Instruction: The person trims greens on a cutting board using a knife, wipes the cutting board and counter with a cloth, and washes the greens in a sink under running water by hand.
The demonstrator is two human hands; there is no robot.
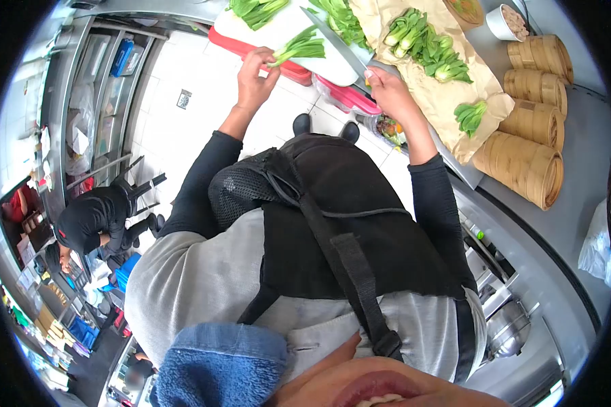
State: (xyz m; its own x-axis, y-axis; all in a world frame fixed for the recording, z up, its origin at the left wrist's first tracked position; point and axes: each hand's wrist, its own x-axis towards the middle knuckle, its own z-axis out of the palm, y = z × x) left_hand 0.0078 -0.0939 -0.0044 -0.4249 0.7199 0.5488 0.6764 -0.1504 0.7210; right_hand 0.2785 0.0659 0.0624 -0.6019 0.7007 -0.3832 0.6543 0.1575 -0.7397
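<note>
Between the fingers of my left hand (pixel 256 80) is the stem end of a cut green bok choy piece (pixel 301 47), over the white cutting board (pixel 278 32). My right hand (pixel 392 93) grips a knife (pixel 341 46) by its handle, the blade pointing up and left across the board. More leafy greens (pixel 259 10) lie at the board's far edge, and others (pixel 343 20) are just beyond the blade. To the right, several bok choy (pixel 428 47) rest on brown paper (pixel 482 74), with a single one (pixel 470 117) nearer me.
Bamboo steamers (pixel 523 166) line the right side of the steel counter (pixel 584 136), below a white container (pixel 506 24). Red-lidded boxes (pixel 346 96) sit under the board's near edge. A person in black (pixel 95 217) bends over at the left, near shelves (pixel 105 88).
</note>
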